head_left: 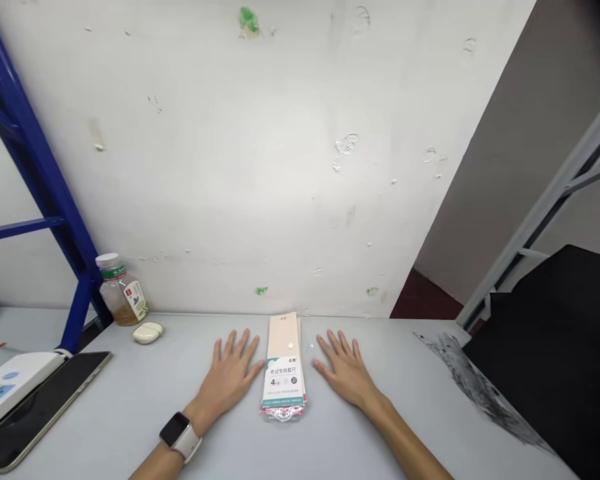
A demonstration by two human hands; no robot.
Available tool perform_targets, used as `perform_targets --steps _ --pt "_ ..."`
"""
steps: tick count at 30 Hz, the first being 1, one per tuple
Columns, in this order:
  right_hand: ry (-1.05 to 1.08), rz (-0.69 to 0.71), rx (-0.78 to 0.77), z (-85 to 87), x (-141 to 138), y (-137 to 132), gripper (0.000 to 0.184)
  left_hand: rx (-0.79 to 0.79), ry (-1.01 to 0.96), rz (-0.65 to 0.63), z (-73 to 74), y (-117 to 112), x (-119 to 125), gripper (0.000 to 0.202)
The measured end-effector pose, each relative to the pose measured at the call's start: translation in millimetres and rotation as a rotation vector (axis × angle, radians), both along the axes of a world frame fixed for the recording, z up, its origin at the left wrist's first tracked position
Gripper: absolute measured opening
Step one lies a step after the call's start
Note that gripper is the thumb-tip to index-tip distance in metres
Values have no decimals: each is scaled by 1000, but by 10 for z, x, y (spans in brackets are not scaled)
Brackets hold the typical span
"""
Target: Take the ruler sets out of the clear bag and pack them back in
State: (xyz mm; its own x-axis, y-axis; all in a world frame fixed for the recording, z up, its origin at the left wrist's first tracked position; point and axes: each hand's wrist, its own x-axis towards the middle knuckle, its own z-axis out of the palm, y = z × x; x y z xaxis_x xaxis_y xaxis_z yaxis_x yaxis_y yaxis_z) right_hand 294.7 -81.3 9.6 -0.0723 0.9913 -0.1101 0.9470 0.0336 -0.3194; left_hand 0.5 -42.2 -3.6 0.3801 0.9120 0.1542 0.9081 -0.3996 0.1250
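Note:
A long flat packet [283, 367] in a clear sleeve lies on the grey table [130, 407], with a beige upper part and a white and teal label at its near end. My left hand [230, 377] rests flat on the table just left of the packet, fingers spread, a watch with a pale strap on its wrist. My right hand [344, 369] lies flat just right of the packet, fingers spread. Neither hand holds anything; each thumb is close to the packet's edge.
A glass bottle [121, 290] with a white cap stands at the back left by a blue metal frame [40, 173]. A small cream case [147, 332] lies beside it. A dark tablet [40, 407] lies at the left edge. A scuffed white wall [280, 167] rises behind. Black smudges [475, 387] mark the table's right side.

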Motion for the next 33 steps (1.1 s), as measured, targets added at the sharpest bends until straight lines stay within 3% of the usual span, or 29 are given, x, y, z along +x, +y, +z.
perform_targets --steps 4,7,11,15,20,26,33 --pt "84 -44 181 30 -30 -34 64 5 -23 -23 112 -58 45 55" --pt "212 14 332 89 -146 -103 53 -13 -54 -103 180 -121 117 51" --pt "383 139 269 117 -333 -191 35 -48 -83 -139 212 -177 184 50" --pt "589 124 167 91 -391 -193 31 -32 -163 -142 244 -178 175 47" --pt "846 72 162 115 -375 -163 24 -146 -567 -105 317 -175 205 35" --pt "980 34 132 82 -369 -138 32 -603 -1179 -50 331 -164 336 34" --pt "1161 -21 74 102 -313 -147 27 -643 -1300 -59 274 -116 258 37"
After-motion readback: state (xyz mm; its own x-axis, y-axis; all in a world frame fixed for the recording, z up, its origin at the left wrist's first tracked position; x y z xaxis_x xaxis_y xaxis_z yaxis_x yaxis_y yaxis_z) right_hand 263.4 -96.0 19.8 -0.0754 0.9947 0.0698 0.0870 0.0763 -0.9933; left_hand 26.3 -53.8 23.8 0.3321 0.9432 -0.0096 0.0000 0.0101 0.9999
